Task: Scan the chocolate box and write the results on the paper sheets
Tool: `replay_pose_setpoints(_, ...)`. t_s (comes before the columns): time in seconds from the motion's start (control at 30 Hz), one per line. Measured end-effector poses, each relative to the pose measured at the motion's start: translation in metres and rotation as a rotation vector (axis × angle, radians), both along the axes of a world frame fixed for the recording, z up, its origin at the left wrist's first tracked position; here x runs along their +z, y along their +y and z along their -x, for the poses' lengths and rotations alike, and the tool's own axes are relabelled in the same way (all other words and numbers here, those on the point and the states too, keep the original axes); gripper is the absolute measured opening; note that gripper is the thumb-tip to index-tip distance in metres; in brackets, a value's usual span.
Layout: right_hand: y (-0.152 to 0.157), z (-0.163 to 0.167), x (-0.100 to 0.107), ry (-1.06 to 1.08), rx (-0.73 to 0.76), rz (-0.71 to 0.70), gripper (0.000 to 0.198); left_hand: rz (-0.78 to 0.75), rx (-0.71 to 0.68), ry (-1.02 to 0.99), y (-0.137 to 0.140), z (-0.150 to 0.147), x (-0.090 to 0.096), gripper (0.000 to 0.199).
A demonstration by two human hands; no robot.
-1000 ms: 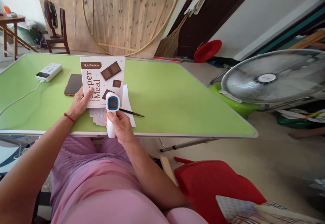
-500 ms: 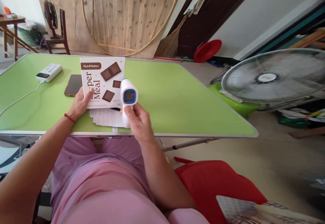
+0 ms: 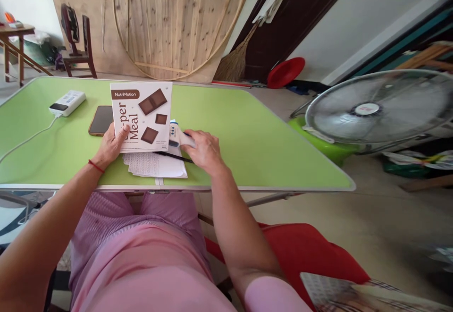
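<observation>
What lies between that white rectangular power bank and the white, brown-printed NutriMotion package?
In the head view, a dark, brown-edged phone, partly hidden behind the package.

Green table (image 3: 269,147) with white power bank (image 3: 68,103), dark phone (image 3: 100,121) and printed papers (image 3: 150,165) on it.

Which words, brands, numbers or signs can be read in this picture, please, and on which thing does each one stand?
"NutriMotion": on the box, in the brown band.
"per": on the box, sideways; the start of this word is covered by the left hand.
"Meal": on the box, sideways, beside "per".
Too small or blurred to read: the box's fine print, and the markings on the thermometer, papers, power bank and fan.
</observation>
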State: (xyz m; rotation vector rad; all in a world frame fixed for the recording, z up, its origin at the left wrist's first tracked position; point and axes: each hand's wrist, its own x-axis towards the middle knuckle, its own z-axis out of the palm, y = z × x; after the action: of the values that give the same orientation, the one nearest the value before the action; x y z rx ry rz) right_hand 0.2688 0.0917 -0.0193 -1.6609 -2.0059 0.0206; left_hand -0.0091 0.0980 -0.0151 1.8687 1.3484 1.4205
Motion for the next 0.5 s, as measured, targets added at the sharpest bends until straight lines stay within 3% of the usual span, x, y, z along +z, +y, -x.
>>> replay_pose_setpoints(0.17, 0.004, 0.000, -0.004, -0.026, 0.005, 0.078, 0.029, -0.005, -0.002, 0.005, 0.001, 0.001, -0.001, 0.076)
replay_pose_setpoints(0.37, -0.014, 0.004, -0.003, -0.027, 0.013, -0.078, 0.021, 0.018, 0.020, 0.051, 0.000, 0.002, -0.001, 0.077)
replay_pose_setpoints(0.5, -0.033, 0.009, -0.001, -0.084, 0.078, 0.005, 0.018, 0.017, 0.037, 0.047, -0.002, 0.002, -0.001, 0.076)
